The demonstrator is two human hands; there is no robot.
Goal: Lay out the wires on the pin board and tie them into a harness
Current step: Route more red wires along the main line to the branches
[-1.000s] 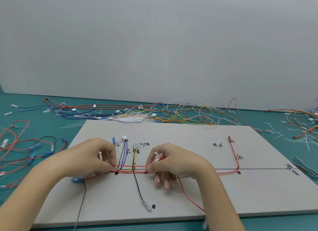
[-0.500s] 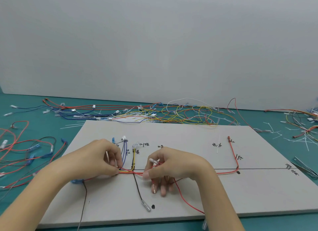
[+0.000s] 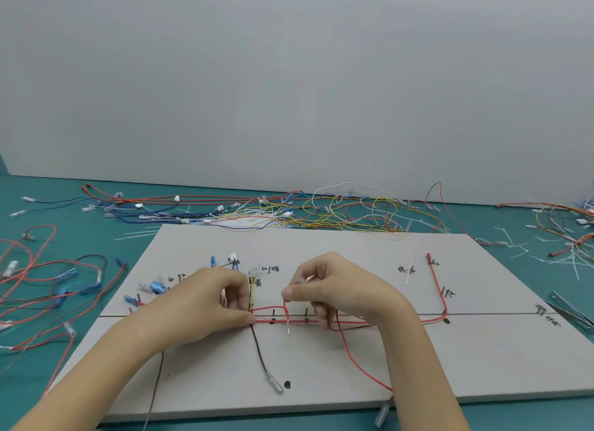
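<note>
The grey pin board (image 3: pixel 353 360) lies on the teal table, marked with handwritten labels and black dots. A bundle of red wires (image 3: pixel 398 319) runs along its horizontal line and turns up at the right to a red terminal. My left hand (image 3: pixel 205 305) pinches the bundle near the yellow-black wire (image 3: pixel 251 294). My right hand (image 3: pixel 337 286) pinches a red wire (image 3: pixel 285 311) that loops up from the bundle, its bare end hanging below. A black wire (image 3: pixel 261 353) with a clear terminal runs toward me.
Loose wires of many colours (image 3: pixel 321 210) lie in a heap behind the board. More red, black and blue wires (image 3: pixel 54 283) sprawl to the left. White cable ties and offcuts (image 3: pixel 546 254) litter the right side, beside a metal tool (image 3: pixel 570 311) at the board's right edge.
My right hand has lifted and shifted right, drawing a red wire up into a loop. My left hand moved right along the bundle, uncovering blue terminals at the left.
</note>
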